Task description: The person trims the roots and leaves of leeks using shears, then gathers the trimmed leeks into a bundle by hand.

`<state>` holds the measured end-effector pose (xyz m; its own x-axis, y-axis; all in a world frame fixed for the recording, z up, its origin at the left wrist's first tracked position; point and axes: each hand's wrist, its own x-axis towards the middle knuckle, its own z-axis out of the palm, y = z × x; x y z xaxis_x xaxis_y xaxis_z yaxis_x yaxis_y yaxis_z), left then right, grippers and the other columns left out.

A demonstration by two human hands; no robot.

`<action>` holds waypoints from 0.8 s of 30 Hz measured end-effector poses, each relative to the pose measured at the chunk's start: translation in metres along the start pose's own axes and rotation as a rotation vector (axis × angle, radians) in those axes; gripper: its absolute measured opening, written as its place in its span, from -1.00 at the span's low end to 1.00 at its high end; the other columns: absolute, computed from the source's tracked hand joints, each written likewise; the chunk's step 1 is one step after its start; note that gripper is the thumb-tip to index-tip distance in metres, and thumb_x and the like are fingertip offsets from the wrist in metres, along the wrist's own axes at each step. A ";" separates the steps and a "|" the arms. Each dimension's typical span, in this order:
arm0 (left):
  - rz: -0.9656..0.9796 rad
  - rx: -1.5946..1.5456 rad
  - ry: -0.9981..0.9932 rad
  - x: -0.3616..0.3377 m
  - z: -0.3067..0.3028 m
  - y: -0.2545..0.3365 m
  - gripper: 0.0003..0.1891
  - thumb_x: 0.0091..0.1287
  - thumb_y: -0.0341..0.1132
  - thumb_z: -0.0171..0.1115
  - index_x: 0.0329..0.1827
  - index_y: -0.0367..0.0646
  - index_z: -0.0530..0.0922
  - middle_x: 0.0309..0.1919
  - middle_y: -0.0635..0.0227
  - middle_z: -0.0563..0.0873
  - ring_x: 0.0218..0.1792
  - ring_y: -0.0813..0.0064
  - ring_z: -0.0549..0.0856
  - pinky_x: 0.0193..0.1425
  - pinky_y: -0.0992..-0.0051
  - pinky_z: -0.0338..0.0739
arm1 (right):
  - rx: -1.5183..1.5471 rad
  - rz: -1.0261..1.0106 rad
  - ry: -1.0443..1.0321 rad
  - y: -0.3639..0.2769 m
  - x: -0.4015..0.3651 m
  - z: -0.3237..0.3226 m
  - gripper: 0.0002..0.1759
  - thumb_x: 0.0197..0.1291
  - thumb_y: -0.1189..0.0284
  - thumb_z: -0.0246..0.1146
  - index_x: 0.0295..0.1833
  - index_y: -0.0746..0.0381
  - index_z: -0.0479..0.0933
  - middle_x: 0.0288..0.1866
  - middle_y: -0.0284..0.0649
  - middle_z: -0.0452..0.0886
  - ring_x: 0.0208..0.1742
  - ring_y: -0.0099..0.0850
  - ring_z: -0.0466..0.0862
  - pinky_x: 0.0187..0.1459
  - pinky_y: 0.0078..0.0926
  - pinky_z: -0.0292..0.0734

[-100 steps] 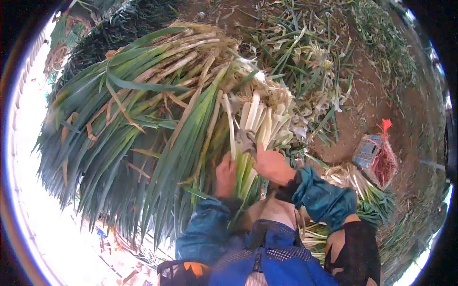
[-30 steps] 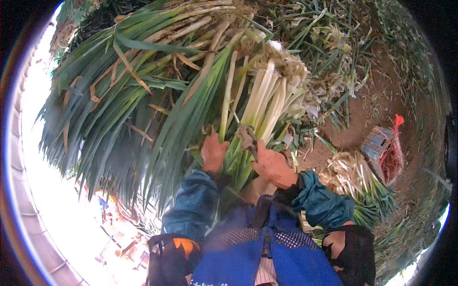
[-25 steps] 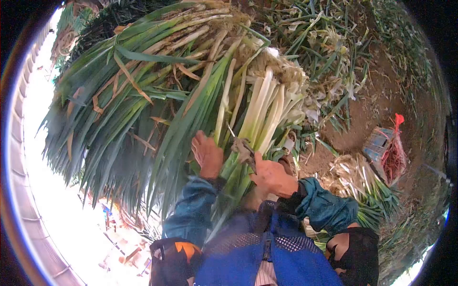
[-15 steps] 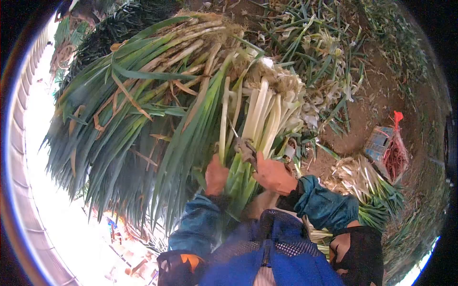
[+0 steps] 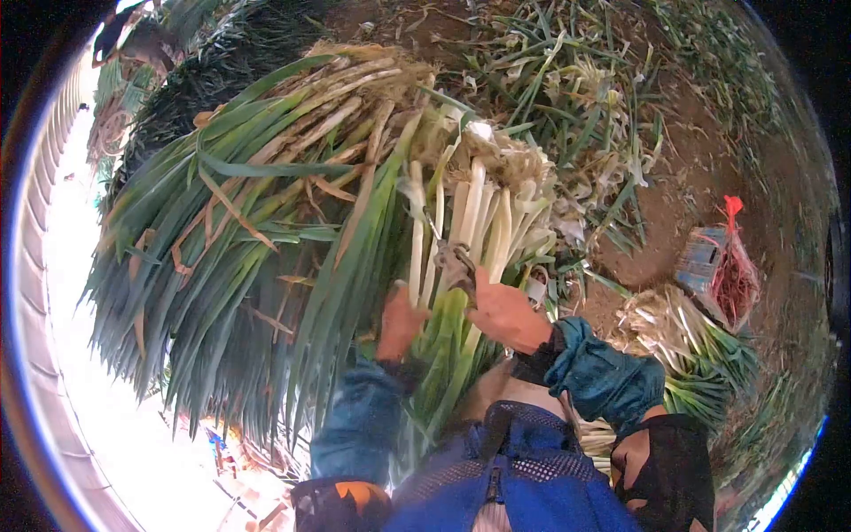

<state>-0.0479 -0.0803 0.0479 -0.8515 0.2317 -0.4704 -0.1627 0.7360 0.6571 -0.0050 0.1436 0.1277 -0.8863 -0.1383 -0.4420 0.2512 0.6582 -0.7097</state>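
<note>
My left hand (image 5: 403, 324) is closed around a green onion (image 5: 417, 235), whose pale stalk rises upright above the fist. In my right hand (image 5: 507, 310) is a small knife (image 5: 456, 264) with a grey, wrapped-looking handle, its thin blade angled up and left toward that stalk. Beneath and beyond both hands lie white, cleaned-looking green onions (image 5: 501, 222), root ends pointing away from me and leaves toward my lap. To the left spreads a large heap of untrimmed green onions (image 5: 292, 204) with long dark leaves and brown, dry outer skins.
Peeled skins and leaf scraps (image 5: 594, 115) litter the brown soil (image 5: 656, 230) ahead and to the right. A bundle of green onions (image 5: 683, 332) lies on the right, near a clear bag of reddish strands (image 5: 734, 275). A dark leafy pile (image 5: 213, 80) stands behind the heap.
The view has shifted slightly. My right hand and the knife have moved up a little against the stalks. The left hand keeps its hold, with its stalk's upper part now blurred.
</note>
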 end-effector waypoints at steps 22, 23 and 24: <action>-0.184 0.152 -0.068 -0.059 0.030 0.065 -0.37 0.16 -0.30 0.05 0.35 0.00 0.11 -0.37 -0.05 0.65 -0.32 -0.10 0.63 -0.21 0.05 0.45 | -0.194 0.127 0.072 0.036 0.027 -0.004 -0.45 0.04 0.34 0.14 0.06 0.47 0.18 -0.46 0.11 0.57 -0.38 0.07 0.60 -0.36 -0.08 0.49; -0.131 0.091 -0.030 -0.066 0.023 0.075 -0.37 0.16 -0.31 0.06 0.35 0.00 0.11 -0.38 -0.06 0.64 -0.32 -0.11 0.63 -0.21 0.04 0.45 | -0.171 0.151 0.034 0.030 0.015 -0.010 -0.44 0.04 0.32 0.15 0.07 0.45 0.18 -0.43 0.13 0.57 -0.36 0.08 0.60 -0.34 -0.07 0.49; -0.081 0.027 0.009 -0.073 0.015 0.087 -0.36 0.16 -0.32 0.07 0.35 -0.01 0.12 -0.39 -0.08 0.63 -0.32 -0.12 0.62 -0.22 0.04 0.45 | -0.151 0.173 -0.006 0.024 0.001 -0.015 -0.42 0.05 0.31 0.16 0.08 0.44 0.17 -0.41 0.15 0.57 -0.33 0.09 0.59 -0.33 -0.07 0.49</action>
<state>0.0073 -0.0239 0.1302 -0.8407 0.1648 -0.5158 -0.2180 0.7689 0.6010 -0.0053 0.1705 0.1188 -0.8327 -0.0179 -0.5535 0.3378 0.7756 -0.5333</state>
